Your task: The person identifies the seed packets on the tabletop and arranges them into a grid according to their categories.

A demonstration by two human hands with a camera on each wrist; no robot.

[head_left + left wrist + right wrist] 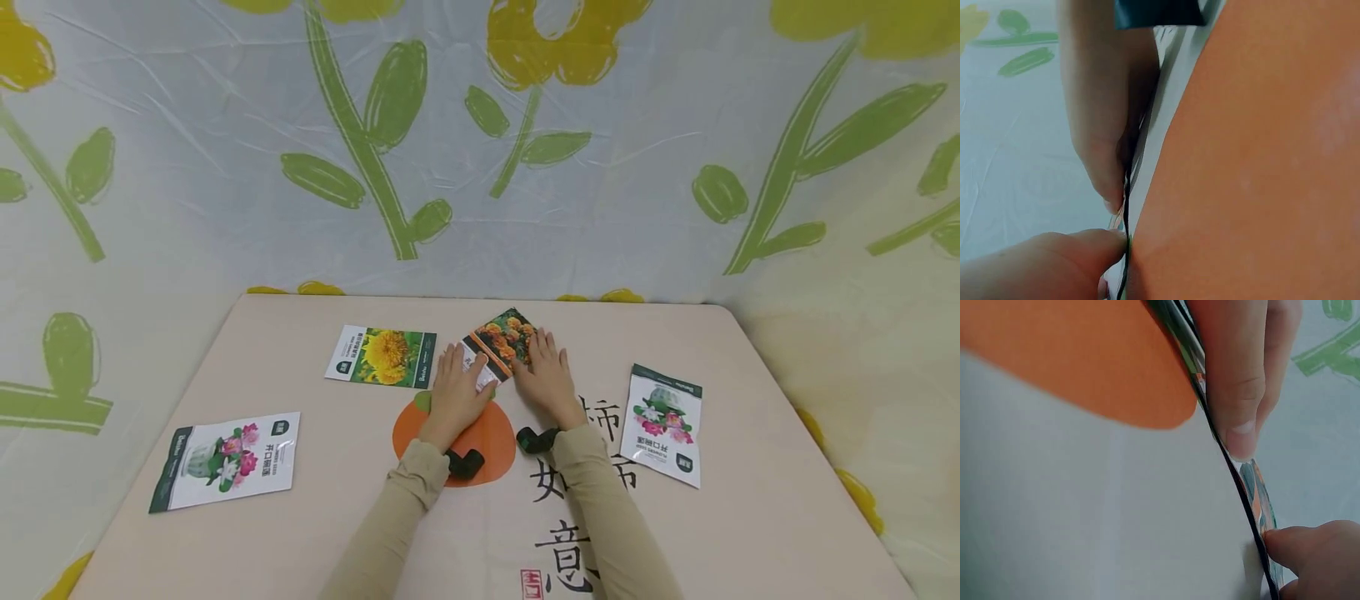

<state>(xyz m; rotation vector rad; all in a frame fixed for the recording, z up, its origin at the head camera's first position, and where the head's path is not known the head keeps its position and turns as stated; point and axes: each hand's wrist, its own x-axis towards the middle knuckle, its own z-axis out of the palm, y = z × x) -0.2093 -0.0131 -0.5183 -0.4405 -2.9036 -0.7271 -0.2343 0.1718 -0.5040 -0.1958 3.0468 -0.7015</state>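
Observation:
A seed packet with orange flowers (510, 335) lies tilted at the far middle of the table, under both hands. My left hand (457, 396) rests on its lower left part, fingers extended and thumb spread toward the middle. On its right side lies my right hand (550, 379), fingers pointing away from me, thumb on the packet's lower right. Both wrist views show the packet nearly edge-on, with fingertips (1242, 440) of the two hands touching its printed face. The hands cover part of the packet's white lower section.
A yellow-flower seed packet (386, 357) lies left of the hands. Two packets with pink flowers, one at the near left (228, 461) and one at the right (663, 425), lie on the beige table (337, 467). A flower-patterned curtain (247, 167) hangs behind.

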